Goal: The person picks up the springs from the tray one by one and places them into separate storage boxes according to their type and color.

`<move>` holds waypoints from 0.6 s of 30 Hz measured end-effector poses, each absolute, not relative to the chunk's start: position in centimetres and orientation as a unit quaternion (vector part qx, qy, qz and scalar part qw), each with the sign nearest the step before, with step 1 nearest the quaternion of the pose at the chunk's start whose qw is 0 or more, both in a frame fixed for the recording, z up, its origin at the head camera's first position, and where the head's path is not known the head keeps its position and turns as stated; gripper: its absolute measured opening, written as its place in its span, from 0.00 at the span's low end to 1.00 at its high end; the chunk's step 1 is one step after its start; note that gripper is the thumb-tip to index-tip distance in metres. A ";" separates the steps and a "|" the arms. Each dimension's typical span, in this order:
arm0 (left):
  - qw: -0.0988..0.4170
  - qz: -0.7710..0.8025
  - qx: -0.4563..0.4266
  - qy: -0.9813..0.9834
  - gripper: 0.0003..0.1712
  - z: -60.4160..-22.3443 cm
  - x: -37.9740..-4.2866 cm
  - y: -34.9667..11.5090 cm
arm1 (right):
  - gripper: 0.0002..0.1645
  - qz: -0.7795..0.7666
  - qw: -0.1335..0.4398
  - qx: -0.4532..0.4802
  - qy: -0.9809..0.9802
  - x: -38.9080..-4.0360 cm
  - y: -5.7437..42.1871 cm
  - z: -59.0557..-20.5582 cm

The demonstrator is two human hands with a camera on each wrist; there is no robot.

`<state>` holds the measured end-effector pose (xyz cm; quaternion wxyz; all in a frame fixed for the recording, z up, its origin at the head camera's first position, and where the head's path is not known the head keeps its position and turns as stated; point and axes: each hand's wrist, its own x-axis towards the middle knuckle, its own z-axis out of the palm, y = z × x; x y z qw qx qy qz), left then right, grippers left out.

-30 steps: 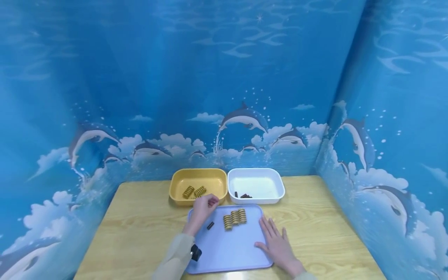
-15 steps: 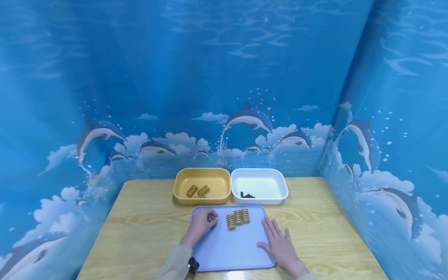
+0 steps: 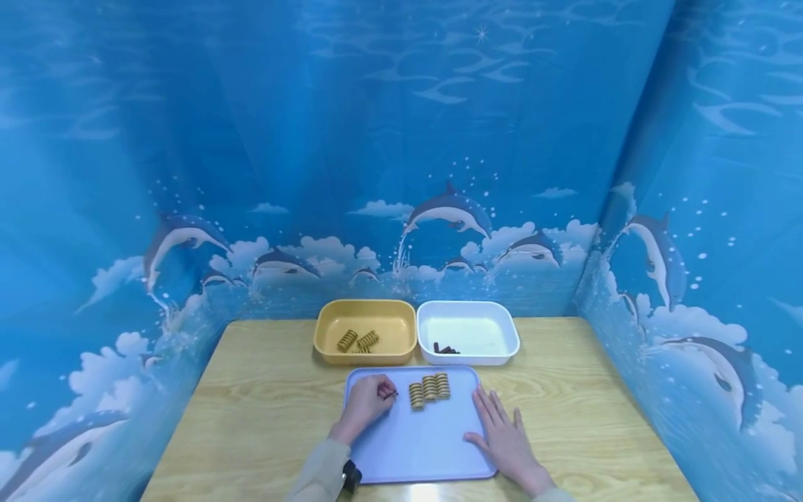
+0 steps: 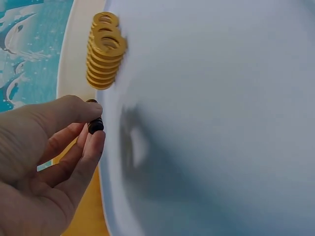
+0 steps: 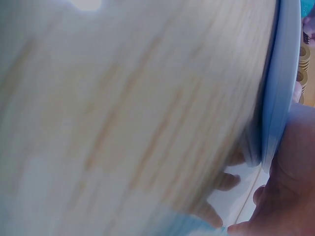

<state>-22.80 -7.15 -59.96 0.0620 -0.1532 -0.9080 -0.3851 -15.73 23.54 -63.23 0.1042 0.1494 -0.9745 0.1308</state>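
Note:
My left hand (image 3: 369, 402) is over the left part of the lavender tray (image 3: 420, 450). Its thumb and fingertips pinch a small dark coil spring (image 4: 96, 126), seen nearly end-on in the left wrist view. Just right of that hand, several yellow springs (image 3: 429, 389) stand side by side near the tray's far edge. In the left wrist view the yellow springs (image 4: 105, 54) line up beyond the fingertips. My right hand (image 3: 505, 440) lies with straight fingers along the tray's right edge. The right wrist view shows part of the right hand (image 5: 290, 182) against the tray rim.
Behind the tray stands a yellow bin (image 3: 366, 360) with several yellow springs (image 3: 357, 341) in it. Beside it is a white bin (image 3: 469, 359) holding several small dark springs (image 3: 445, 350). The wooden table (image 3: 251, 411) meets dolphin-print curtains at the back and sides.
The left hand has come from near the yellow bin down to the tray and picked up the dark spring lying there, then shifted slightly right. The right hand stays at the tray's edge.

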 end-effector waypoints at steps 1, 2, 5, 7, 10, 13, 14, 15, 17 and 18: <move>0.067 -0.385 -0.155 -0.908 0.09 -59.8 -22.9 -7.0 | 0.50 0.132 0.105 0.150 -0.974 -15.7 23.6 -63.3; 0.068 -0.384 -0.154 -0.908 0.09 -59.6 -23.0 -6.9 | 0.50 0.133 0.106 0.150 -0.974 -15.8 23.6 -63.4; 0.067 -0.378 -0.157 -0.910 0.09 -59.1 -23.4 -6.6 | 0.50 0.137 0.114 0.152 -0.972 -15.8 23.7 -63.5; 0.063 -0.377 -0.159 -0.910 0.09 -58.7 -23.7 -6.4 | 0.51 0.138 0.116 0.153 -0.972 -15.8 23.7 -63.5; 0.051 -0.381 -0.157 -0.910 0.10 -58.0 -24.2 -6.1 | 0.50 0.139 0.119 0.152 -0.971 -15.8 23.7 -63.4; 0.030 -0.389 -0.145 -0.909 0.12 -57.1 -24.7 -5.6 | 0.50 0.142 0.125 0.156 -0.969 -15.8 23.7 -63.5; 0.022 -0.390 -0.140 -0.910 0.12 -56.8 -24.9 -5.4 | 0.50 0.142 0.127 0.158 -0.969 -15.8 23.8 -63.7; 0.019 -0.389 -0.138 -0.911 0.13 -56.5 -25.1 -5.3 | 0.50 0.144 0.132 0.160 -0.968 -15.8 23.8 -63.9; 0.008 -0.388 -0.130 -0.912 0.13 -55.9 -25.4 -4.9 | 0.51 0.146 0.139 0.164 -0.966 -15.8 23.9 -64.2; 0.008 -0.387 -0.131 -0.913 0.13 -55.6 -25.6 -4.7 | 0.51 0.146 0.142 0.165 -0.965 -15.8 23.9 -64.4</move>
